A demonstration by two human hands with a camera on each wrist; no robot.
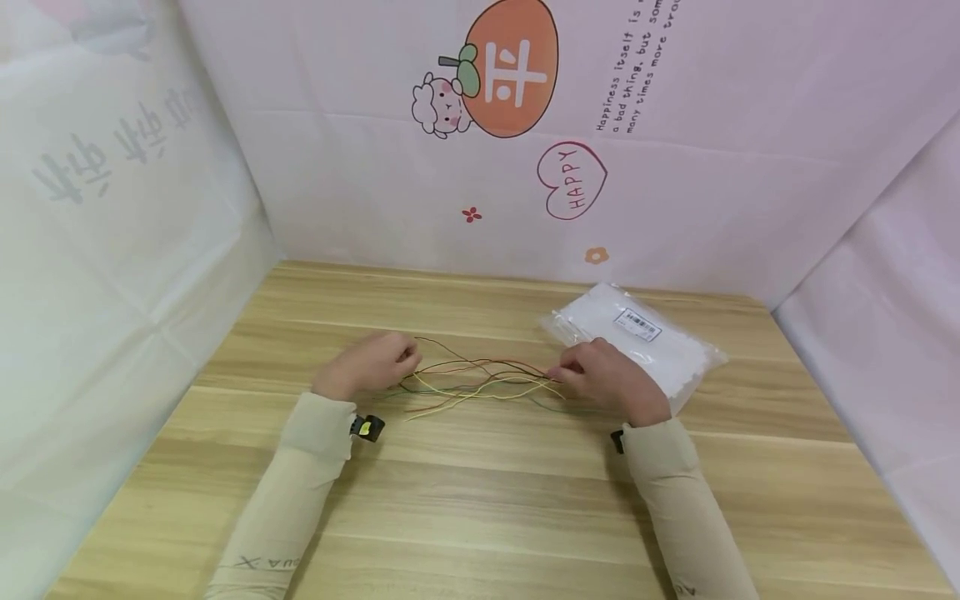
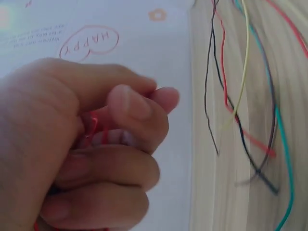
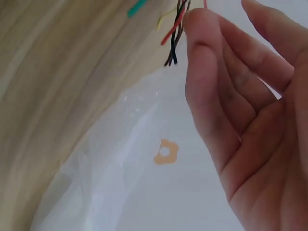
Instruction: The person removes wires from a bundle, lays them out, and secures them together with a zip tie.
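Observation:
Several thin wires (image 1: 487,392) in red, yellow, green and black lie spread across the table between the two hands. My left hand (image 1: 382,360), at the left end of the wires, grips a red wire (image 2: 91,124) that shows inside its curled fingers in the left wrist view. Its thumb and forefinger come together at the tips. At the other end, my right hand (image 1: 600,373) has loosely bent fingers, with its thumb standing apart from them. Its fingertips are right at the ends of black and red wires (image 3: 174,43).
A clear plastic bag (image 1: 675,354) with white contents and a barcode label lies behind the right hand, partly under its outline. The wood-grain table (image 1: 480,508) is bordered by printed white cloth walls (image 1: 360,183) at the back and both sides.

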